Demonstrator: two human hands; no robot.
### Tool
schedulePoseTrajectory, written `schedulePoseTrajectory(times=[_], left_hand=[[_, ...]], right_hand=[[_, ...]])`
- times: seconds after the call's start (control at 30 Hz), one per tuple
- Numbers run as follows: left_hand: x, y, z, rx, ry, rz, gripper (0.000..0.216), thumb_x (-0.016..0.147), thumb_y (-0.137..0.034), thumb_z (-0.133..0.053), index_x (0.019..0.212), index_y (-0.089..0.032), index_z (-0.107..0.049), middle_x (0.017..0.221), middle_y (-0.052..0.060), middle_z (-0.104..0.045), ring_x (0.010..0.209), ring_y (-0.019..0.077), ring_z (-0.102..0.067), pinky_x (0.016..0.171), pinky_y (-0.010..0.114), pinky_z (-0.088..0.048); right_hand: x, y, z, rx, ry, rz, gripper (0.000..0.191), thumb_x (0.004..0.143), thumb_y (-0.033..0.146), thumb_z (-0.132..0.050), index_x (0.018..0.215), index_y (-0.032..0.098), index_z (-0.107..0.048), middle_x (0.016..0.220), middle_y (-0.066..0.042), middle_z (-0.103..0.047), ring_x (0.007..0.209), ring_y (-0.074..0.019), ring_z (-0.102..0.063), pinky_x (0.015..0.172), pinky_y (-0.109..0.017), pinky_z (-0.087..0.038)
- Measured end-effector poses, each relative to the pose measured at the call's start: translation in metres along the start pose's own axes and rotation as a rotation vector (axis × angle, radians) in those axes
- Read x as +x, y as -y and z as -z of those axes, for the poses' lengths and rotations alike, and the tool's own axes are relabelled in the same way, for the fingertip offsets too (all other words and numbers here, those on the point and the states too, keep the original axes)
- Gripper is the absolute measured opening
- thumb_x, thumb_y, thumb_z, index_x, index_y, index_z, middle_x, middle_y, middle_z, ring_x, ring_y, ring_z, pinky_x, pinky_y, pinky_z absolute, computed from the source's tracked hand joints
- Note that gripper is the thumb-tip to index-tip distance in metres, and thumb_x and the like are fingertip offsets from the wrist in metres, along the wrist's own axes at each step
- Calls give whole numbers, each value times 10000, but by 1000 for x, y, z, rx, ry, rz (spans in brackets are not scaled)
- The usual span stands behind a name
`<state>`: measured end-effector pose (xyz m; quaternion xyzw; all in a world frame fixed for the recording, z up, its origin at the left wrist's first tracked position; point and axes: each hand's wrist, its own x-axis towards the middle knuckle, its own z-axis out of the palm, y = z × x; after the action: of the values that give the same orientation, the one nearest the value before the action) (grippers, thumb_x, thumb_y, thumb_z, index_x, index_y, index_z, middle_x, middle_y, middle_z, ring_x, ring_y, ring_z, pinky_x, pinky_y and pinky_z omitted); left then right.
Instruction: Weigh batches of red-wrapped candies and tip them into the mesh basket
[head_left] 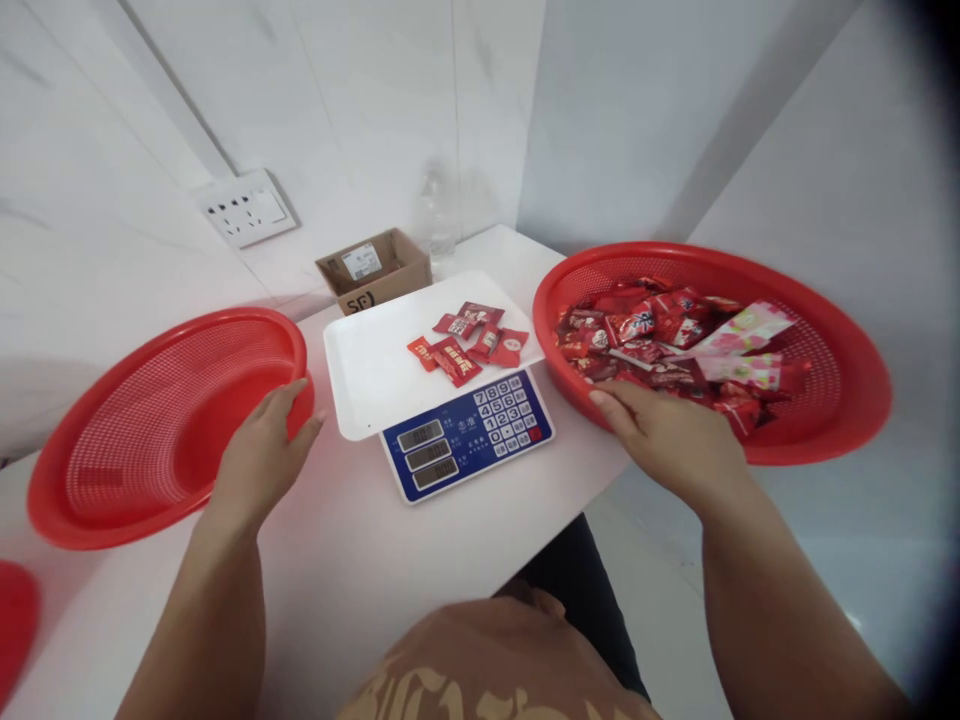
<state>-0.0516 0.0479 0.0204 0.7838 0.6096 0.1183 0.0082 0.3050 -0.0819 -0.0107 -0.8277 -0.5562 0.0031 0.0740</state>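
My left hand (266, 455) rests against the near right rim of a red plastic basket (127, 440) whose visible inside holds nothing. Its thumb and forefinger are spread apart. On the other side, my right hand (671, 435) is closed at the near rim of a second red basket (847, 380). That one holds many red-wrapped sweets (637, 325) and a few pink-and-white packets (739, 345). Between the baskets is a digital scale (469, 435) with a white tray (375, 350). Several red sweets (457, 360) lie on the tray's right half.
Behind the scale stand an open cardboard box (382, 275) and a clear plastic bottle (437, 215) near the wall. A wall socket (247, 207) is at the upper left. Another red object (15, 620) shows at the left edge. The right basket reaches past the white table's (337, 560) edge.
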Motion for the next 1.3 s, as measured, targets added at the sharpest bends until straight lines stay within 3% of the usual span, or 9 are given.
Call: schedulePoseTrajectory(times=[0.13, 0.3, 0.43, 0.53, 0.63, 0.77, 0.83, 1.07, 1.3], left_hand=[[9, -30, 0, -42, -25, -301, 455, 877, -397, -417, 1265, -165, -464, 1362, 139, -448, 1277, 280, -378, 999, 455, -376], [33, -75, -4, -44, 112, -685, 408, 905, -284, -375, 1296, -177, -426, 1362, 85, -463, 1295, 223, -353, 1041, 414, -336], [62, -97, -18, -25, 168, -869, 402, 879, -154, -361, 1271, -188, -444, 1341, 60, -485, 1291, 230, -351, 1042, 438, -313], [80, -113, -24, -61, 222, -881, 404, 894, -169, -317, 1280, -190, -434, 1352, 66, -468, 1288, 210, -351, 1048, 406, -299], [94, -135, -31, -94, 254, -851, 416, 924, -291, -279, 1316, -212, -389, 1386, 61, -424, 1309, 200, -306, 1060, 385, -274], [102, -161, -48, -71, 244, -811, 624, 845, -602, -322, 1353, -240, -334, 1437, 101, -336, 1333, 321, -221, 1038, 559, -199], [103, -166, -57, -54, 240, -799, 645, 808, -649, -351, 1321, -258, -380, 1436, 106, -332, 1319, 343, -238, 1013, 598, -198], [102, -149, -59, -29, 148, -744, 396, 863, -471, -399, 1142, -216, -517, 1225, 101, -514, 1102, 275, -468, 890, 443, -393], [113, -135, -49, -58, 124, -675, 212, 824, -181, -443, 1006, -211, -549, 1039, 60, -607, 959, 208, -551, 816, 312, -430]], right_hand=[[1, 3, 3, 9, -2, 25, 438, 899, 483, -300, 1105, 280, -629, 886, -67, -727, 732, -299, -675, 536, -355, -452], [0, 7, 8, -3, -4, 15, 391, 907, 438, -334, 1097, 278, -636, 937, -41, -725, 775, -255, -683, 565, -314, -472], [-2, 8, 9, -1, 23, 3, 387, 917, 431, -323, 1113, 282, -621, 993, -33, -712, 836, -245, -677, 609, -306, -479], [-2, 8, 9, 22, 20, 9, 392, 922, 429, -309, 1116, 282, -616, 992, -36, -711, 854, -248, -673, 633, -313, -481], [-2, 10, 11, 34, 27, 1, 395, 924, 432, -300, 1113, 288, -616, 1007, -35, -706, 854, -263, -672, 646, -337, -481], [-2, 11, 11, 38, 42, -11, 400, 923, 434, -302, 1112, 278, -618, 999, -41, -707, 851, -266, -671, 646, -336, -477], [-2, 11, 11, 46, 35, -4, 393, 925, 425, -305, 1111, 274, -616, 1014, -39, -702, 869, -254, -667, 649, -320, -475], [-3, 10, 12, 66, 59, 19, 387, 929, 400, -300, 1125, 273, -608, 1016, -36, -701, 882, -240, -661, 664, -308, -473], [-3, 11, 13, 53, 66, 7, 418, 927, 410, -280, 1138, 256, -606, 1045, -68, -690, 898, -261, -661, 681, -349, -490]])
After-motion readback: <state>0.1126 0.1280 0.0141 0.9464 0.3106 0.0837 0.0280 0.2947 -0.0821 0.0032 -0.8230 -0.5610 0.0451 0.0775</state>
